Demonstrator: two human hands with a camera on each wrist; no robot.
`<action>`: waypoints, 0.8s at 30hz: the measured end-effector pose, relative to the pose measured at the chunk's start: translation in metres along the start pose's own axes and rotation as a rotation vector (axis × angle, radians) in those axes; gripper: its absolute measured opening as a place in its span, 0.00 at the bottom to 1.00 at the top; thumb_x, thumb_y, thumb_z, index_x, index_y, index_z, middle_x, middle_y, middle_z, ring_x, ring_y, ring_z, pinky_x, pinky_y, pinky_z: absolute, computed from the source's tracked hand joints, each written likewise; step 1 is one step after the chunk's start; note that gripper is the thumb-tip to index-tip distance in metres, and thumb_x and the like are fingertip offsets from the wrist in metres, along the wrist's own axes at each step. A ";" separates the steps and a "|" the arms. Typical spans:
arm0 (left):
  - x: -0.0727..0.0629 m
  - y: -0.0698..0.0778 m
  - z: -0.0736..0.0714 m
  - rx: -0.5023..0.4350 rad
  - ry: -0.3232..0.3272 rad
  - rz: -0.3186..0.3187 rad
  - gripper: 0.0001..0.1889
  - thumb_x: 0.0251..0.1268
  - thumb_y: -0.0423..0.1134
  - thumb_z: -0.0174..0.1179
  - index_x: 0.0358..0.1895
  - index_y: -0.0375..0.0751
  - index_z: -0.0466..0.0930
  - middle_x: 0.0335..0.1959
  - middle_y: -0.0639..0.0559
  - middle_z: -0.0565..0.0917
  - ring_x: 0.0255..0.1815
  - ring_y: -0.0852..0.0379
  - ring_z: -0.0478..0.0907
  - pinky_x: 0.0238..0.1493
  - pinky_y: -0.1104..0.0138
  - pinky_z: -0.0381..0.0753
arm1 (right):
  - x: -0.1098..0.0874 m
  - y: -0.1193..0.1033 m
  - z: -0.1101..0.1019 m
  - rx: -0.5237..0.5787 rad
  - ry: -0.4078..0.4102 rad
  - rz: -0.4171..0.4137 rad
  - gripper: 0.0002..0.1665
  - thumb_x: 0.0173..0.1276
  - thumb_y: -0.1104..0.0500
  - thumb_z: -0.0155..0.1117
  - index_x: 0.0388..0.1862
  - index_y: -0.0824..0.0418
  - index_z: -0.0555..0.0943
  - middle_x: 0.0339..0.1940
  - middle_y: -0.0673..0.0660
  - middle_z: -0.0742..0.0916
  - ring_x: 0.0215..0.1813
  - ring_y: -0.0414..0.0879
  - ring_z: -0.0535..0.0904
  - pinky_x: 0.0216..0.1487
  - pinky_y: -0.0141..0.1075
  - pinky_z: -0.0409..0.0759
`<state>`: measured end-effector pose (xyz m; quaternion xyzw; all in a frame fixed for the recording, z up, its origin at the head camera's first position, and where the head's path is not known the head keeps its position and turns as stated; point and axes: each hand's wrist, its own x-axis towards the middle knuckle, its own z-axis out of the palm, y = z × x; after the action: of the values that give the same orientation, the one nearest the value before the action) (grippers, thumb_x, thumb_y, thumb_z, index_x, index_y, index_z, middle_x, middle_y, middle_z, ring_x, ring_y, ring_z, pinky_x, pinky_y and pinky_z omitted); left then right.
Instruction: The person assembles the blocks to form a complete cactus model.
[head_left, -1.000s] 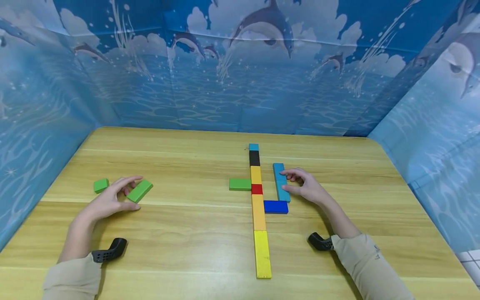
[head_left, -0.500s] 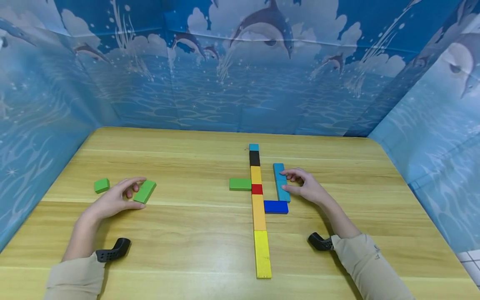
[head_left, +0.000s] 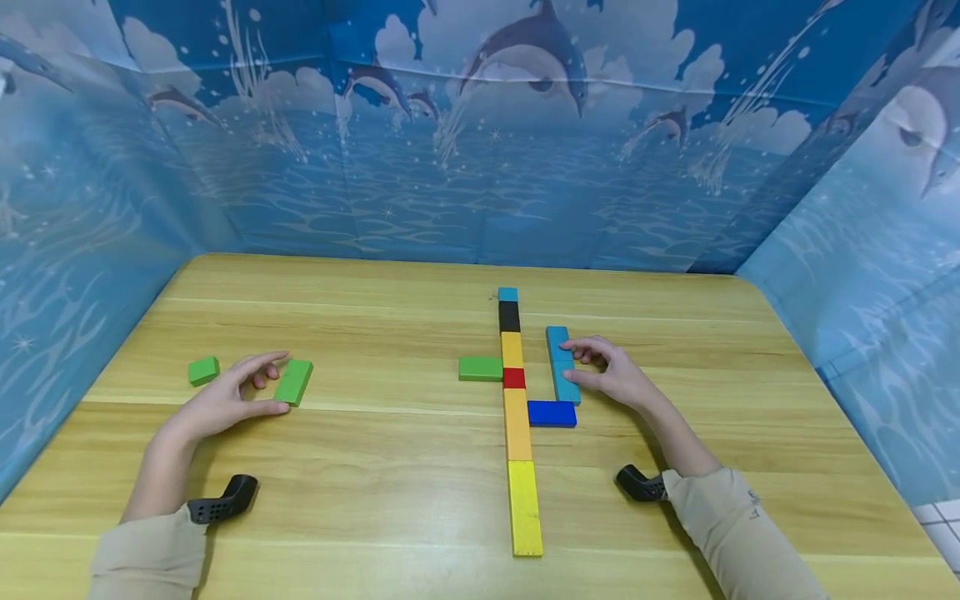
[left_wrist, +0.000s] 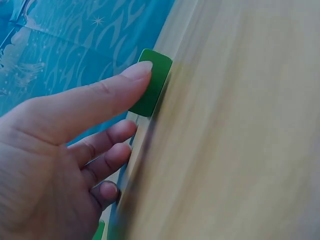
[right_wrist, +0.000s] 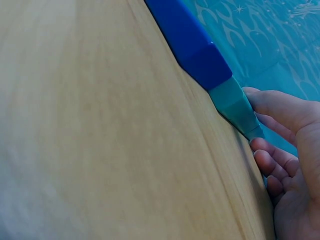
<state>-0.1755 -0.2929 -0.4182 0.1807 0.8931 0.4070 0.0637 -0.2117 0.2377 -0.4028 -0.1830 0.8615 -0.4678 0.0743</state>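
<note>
My left hand (head_left: 228, 396) is at the left of the table, its thumb touching the near left end of a green rectangular block (head_left: 295, 382). Its index fingertip lies by the block's far left corner; whether it touches I cannot tell. In the left wrist view the thumb overlaps that green block (left_wrist: 156, 85), and the index finger is hidden behind it. My right hand (head_left: 615, 375) touches the right side of two light blue blocks (head_left: 562, 365) lying end to end, with index finger and thumb apart. A dark blue block (head_left: 552, 414) sits at their near end.
A smaller green block (head_left: 203, 371) lies left of my left hand. A straight row of blocks runs down the table's middle: light blue, black (head_left: 509, 317), yellow-orange, red (head_left: 513, 378), orange and yellow (head_left: 525, 508). Another green block (head_left: 480, 368) adjoins it on the left.
The green block by my left hand has shifted right and turned more lengthwise. The left hand first moved right, then slightly back left. My right hand has stayed in place.
</note>
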 end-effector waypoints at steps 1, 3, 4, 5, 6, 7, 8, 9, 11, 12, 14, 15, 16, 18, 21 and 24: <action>0.000 0.000 0.000 0.007 -0.002 0.003 0.36 0.55 0.39 0.65 0.66 0.34 0.60 0.44 0.47 0.68 0.39 0.59 0.60 0.39 0.72 0.62 | 0.000 0.000 0.000 0.000 0.001 0.001 0.24 0.60 0.65 0.63 0.56 0.70 0.73 0.42 0.67 0.75 0.43 0.57 0.66 0.39 0.35 0.65; 0.000 0.001 0.000 0.025 -0.004 0.000 0.35 0.55 0.40 0.65 0.66 0.34 0.61 0.45 0.48 0.68 0.40 0.60 0.60 0.39 0.72 0.62 | 0.000 0.000 0.000 -0.002 0.001 0.004 0.24 0.60 0.65 0.63 0.56 0.70 0.73 0.42 0.67 0.75 0.43 0.57 0.66 0.40 0.35 0.65; 0.000 0.001 0.001 0.032 -0.002 -0.008 0.35 0.55 0.41 0.65 0.65 0.35 0.61 0.45 0.48 0.68 0.40 0.60 0.60 0.40 0.72 0.62 | 0.000 0.000 0.000 -0.004 0.001 0.004 0.24 0.60 0.65 0.63 0.56 0.70 0.73 0.42 0.67 0.75 0.43 0.57 0.66 0.40 0.35 0.65; 0.000 0.001 0.001 0.038 0.003 -0.016 0.35 0.54 0.41 0.65 0.65 0.35 0.62 0.45 0.48 0.68 0.40 0.60 0.60 0.40 0.72 0.62 | 0.000 0.000 0.000 -0.005 0.001 0.005 0.24 0.60 0.65 0.63 0.56 0.71 0.73 0.42 0.66 0.75 0.43 0.58 0.66 0.40 0.35 0.66; 0.001 0.002 0.002 0.044 0.010 -0.024 0.35 0.54 0.42 0.66 0.65 0.35 0.63 0.44 0.49 0.68 0.40 0.60 0.60 0.39 0.72 0.62 | 0.001 0.000 0.000 -0.007 0.000 0.005 0.24 0.60 0.65 0.63 0.56 0.71 0.72 0.42 0.66 0.75 0.43 0.57 0.66 0.40 0.34 0.66; 0.001 0.002 0.003 0.046 0.018 -0.031 0.35 0.53 0.42 0.66 0.64 0.35 0.63 0.44 0.49 0.68 0.40 0.59 0.60 0.39 0.72 0.62 | 0.001 0.001 0.000 -0.008 0.001 0.002 0.24 0.60 0.65 0.63 0.56 0.71 0.72 0.42 0.66 0.75 0.43 0.57 0.66 0.40 0.34 0.66; 0.002 0.002 0.004 0.053 0.028 -0.037 0.35 0.52 0.43 0.67 0.63 0.35 0.64 0.44 0.48 0.68 0.40 0.59 0.60 0.39 0.72 0.62 | 0.001 0.002 0.000 -0.009 0.001 -0.002 0.24 0.60 0.65 0.63 0.56 0.71 0.72 0.42 0.66 0.75 0.43 0.57 0.66 0.40 0.34 0.66; 0.003 0.002 0.005 0.055 0.038 -0.043 0.35 0.51 0.43 0.67 0.62 0.35 0.65 0.43 0.48 0.69 0.40 0.59 0.60 0.39 0.72 0.62 | 0.001 0.003 0.001 -0.012 0.001 -0.010 0.24 0.60 0.66 0.63 0.56 0.71 0.72 0.42 0.66 0.75 0.42 0.57 0.66 0.39 0.34 0.66; 0.005 0.004 0.008 0.066 0.061 -0.043 0.35 0.49 0.44 0.69 0.61 0.34 0.66 0.43 0.48 0.70 0.40 0.58 0.61 0.38 0.72 0.63 | 0.003 0.010 0.000 -0.011 0.006 -0.016 0.24 0.60 0.65 0.63 0.56 0.70 0.73 0.42 0.65 0.75 0.42 0.56 0.66 0.39 0.34 0.65; 0.006 0.004 0.009 0.071 0.072 -0.039 0.35 0.48 0.44 0.69 0.60 0.34 0.67 0.43 0.48 0.70 0.39 0.58 0.61 0.38 0.72 0.63 | 0.003 0.014 0.001 -0.016 0.009 -0.020 0.24 0.60 0.65 0.63 0.56 0.69 0.73 0.42 0.64 0.75 0.42 0.55 0.66 0.39 0.34 0.66; 0.008 0.006 0.011 0.080 0.096 -0.034 0.35 0.46 0.44 0.71 0.58 0.34 0.69 0.42 0.48 0.71 0.39 0.58 0.62 0.38 0.72 0.63 | 0.006 0.023 0.001 -0.025 0.011 -0.020 0.24 0.60 0.63 0.64 0.56 0.67 0.73 0.42 0.62 0.75 0.42 0.53 0.66 0.39 0.33 0.66; 0.009 0.007 0.012 0.085 0.107 -0.032 0.35 0.45 0.44 0.71 0.58 0.34 0.69 0.42 0.47 0.72 0.39 0.58 0.62 0.38 0.72 0.64 | 0.006 0.027 0.001 -0.024 0.012 -0.016 0.24 0.60 0.62 0.64 0.56 0.66 0.74 0.42 0.61 0.75 0.42 0.52 0.66 0.40 0.33 0.66; 0.010 0.008 0.013 0.086 0.117 -0.035 0.35 0.45 0.45 0.71 0.57 0.34 0.69 0.42 0.47 0.72 0.39 0.57 0.63 0.38 0.72 0.64 | 0.008 0.031 0.000 -0.020 0.013 -0.009 0.24 0.60 0.61 0.65 0.56 0.64 0.74 0.42 0.60 0.75 0.42 0.51 0.66 0.40 0.33 0.66; 0.012 0.010 0.014 0.082 0.133 -0.045 0.35 0.44 0.45 0.71 0.57 0.33 0.69 0.42 0.46 0.72 0.39 0.57 0.63 0.38 0.72 0.65 | 0.008 0.033 0.000 -0.019 0.011 -0.010 0.25 0.60 0.59 0.65 0.56 0.62 0.74 0.42 0.60 0.75 0.42 0.50 0.66 0.40 0.33 0.66; 0.018 0.014 0.018 0.054 0.156 -0.060 0.36 0.44 0.45 0.72 0.57 0.33 0.68 0.43 0.45 0.72 0.39 0.55 0.65 0.39 0.73 0.66 | 0.008 0.034 0.000 -0.016 0.011 -0.015 0.25 0.60 0.59 0.65 0.56 0.62 0.74 0.42 0.60 0.75 0.42 0.51 0.66 0.40 0.33 0.65; 0.029 0.019 0.024 0.026 0.191 -0.049 0.36 0.43 0.44 0.73 0.56 0.33 0.68 0.42 0.45 0.73 0.40 0.54 0.66 0.39 0.74 0.67 | 0.008 0.034 0.000 -0.024 0.013 -0.015 0.25 0.60 0.61 0.65 0.56 0.64 0.74 0.42 0.60 0.75 0.42 0.51 0.66 0.40 0.33 0.65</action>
<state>-0.1911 -0.2535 -0.4194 0.1200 0.9044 0.4093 -0.0140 -0.2275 0.2513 -0.4314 -0.1874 0.8662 -0.4589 0.0631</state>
